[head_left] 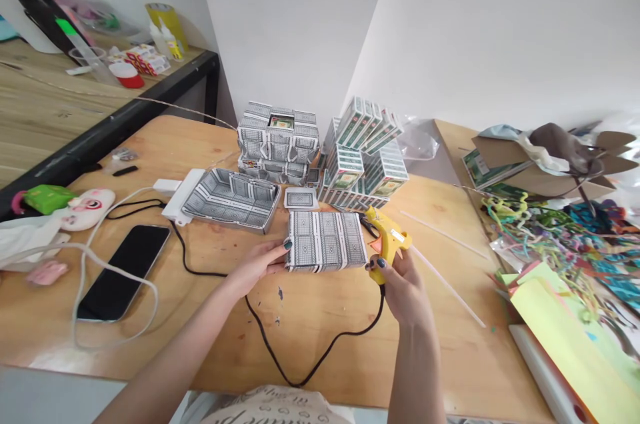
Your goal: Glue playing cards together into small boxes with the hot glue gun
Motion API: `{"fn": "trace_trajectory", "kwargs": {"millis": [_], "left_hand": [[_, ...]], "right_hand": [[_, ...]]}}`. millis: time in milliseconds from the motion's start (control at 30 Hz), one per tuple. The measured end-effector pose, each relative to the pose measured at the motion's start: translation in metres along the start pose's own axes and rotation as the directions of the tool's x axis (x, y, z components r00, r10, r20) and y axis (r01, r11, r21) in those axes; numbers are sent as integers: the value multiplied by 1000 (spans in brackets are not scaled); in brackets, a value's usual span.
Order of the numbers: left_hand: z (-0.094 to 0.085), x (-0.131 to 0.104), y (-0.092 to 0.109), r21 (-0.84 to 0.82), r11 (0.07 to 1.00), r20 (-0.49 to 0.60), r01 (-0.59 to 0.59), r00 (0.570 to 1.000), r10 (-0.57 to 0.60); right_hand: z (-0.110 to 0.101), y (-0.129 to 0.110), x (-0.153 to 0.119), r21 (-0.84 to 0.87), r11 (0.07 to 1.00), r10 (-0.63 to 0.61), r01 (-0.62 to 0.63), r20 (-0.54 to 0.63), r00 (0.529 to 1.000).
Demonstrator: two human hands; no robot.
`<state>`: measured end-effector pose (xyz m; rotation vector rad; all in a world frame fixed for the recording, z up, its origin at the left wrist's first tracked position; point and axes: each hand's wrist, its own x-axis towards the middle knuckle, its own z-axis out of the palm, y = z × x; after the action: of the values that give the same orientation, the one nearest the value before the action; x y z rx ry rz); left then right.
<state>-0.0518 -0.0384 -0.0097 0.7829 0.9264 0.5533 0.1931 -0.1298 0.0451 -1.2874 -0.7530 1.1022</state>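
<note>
My left hand [263,264] grips the left end of a box covered in playing cards [327,241], thumb on top and fingers at its side. In my right hand [403,281] is a yellow hot glue gun [386,237], its nozzle up beside the box's right end and its black cord looping down over the table. Behind the box lies a single playing card [301,198]. To its left sits an open tray made of playing cards [233,201]. A larger card-covered chest [279,141] stands at the back.
Stacked card packs [367,157] rise behind the glue gun. Clear glue sticks [450,287] lie on the right, near bundled pipe cleaners [525,221] and coloured paper [560,324]. At left are a phone [125,274], a white cable and a power strip [184,196].
</note>
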Motion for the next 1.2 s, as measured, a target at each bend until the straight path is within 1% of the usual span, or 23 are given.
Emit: {"fn": "trace_trajectory", "kwargs": {"millis": [100,167,233,333,400,467,533,667,800,900,967,1067,1200], "left_hand": [[1,-1,0,-5,1000,0,-5,1000,5],[2,-2,0,-6,1000,1,-8,1000,8],[1,-1,-2,-19,1000,-9,-10,1000,10],[-3,3,-4,-80,997,-34,15,999,-18],[-5,7,-4,-126,990,-64,67,995,-75],[-5,12,-2,-129,982,-104,137,983,-151],[-4,17,1,-85,978,-136,189,970,-199],[0,21,2,-5,980,-145,199,970,-198],[-2,21,1,1,980,-128,200,972,-198],[-4,22,-1,-4,983,-124,186,975,-185],[-5,23,-4,-12,986,-125,169,978,-169],[-8,25,-9,-42,989,-123,144,981,-148],[-12,27,-14,-71,988,-123,137,982,-145]], "right_hand": [[3,2,0,-24,999,-25,25,-7,1000],[7,3,0,-60,998,-23,23,-9,1000],[12,5,0,-110,994,-12,7,-41,999],[21,9,0,-255,967,-15,-24,-151,988],[29,11,0,-387,921,-37,-41,-192,981],[37,12,0,-500,865,-48,-39,-160,986],[44,11,-1,-597,802,-47,-23,-101,994],[53,8,1,-774,633,-74,23,-30,997],[57,6,4,-883,448,-123,139,93,988],[62,3,6,-924,314,-157,220,178,971],[66,0,8,-946,214,-157,242,212,965],[73,-6,10,-966,33,-131,258,252,959],[82,-12,13,-926,-206,-107,315,342,934]]}}
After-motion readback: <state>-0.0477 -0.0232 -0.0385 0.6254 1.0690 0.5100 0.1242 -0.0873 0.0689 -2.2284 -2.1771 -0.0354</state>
